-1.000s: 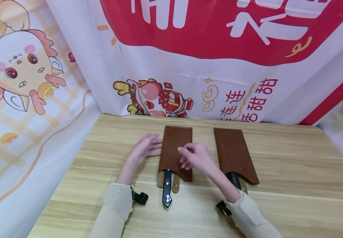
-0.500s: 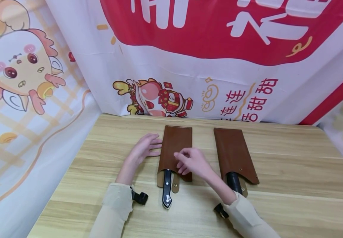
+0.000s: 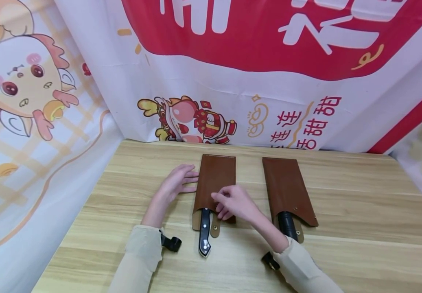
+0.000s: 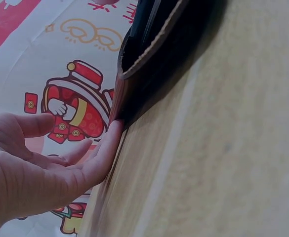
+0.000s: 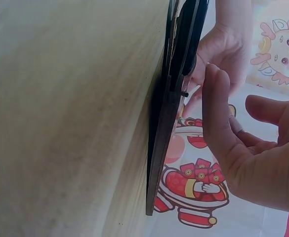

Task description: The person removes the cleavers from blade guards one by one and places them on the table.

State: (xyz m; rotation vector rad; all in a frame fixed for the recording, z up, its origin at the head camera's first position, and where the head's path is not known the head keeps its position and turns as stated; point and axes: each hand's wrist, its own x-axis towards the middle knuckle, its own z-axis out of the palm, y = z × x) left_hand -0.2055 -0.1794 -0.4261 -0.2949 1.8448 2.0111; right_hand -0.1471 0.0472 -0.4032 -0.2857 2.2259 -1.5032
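Note:
A brown leather knife sheath (image 3: 216,175) lies flat in the middle of the table, with a knife's black riveted handle (image 3: 205,232) sticking out of its near end. Beside that handle lies the sheath's snap strap (image 3: 215,228). My left hand (image 3: 176,183) rests at the sheath's left side, fingers extended; in the left wrist view a fingertip of the left hand (image 4: 40,173) meets the sheath's edge (image 4: 119,94). Over the sheath's lower right part hovers my right hand (image 3: 236,203). Its fingers bend loosely and hold nothing; the right wrist view shows them apart from the sheath (image 5: 161,148).
To the right lies a second brown sheath (image 3: 287,183) with a ridged black handle (image 3: 287,224) in it, partly near my right forearm. A printed cloth (image 3: 247,93) hangs behind the wooden table (image 3: 361,211), and another hangs at the left.
My right hand has moved slightly left and toward me over the sheath, uncovering more of the second handle. The left hand and both sheaths have stayed in place.

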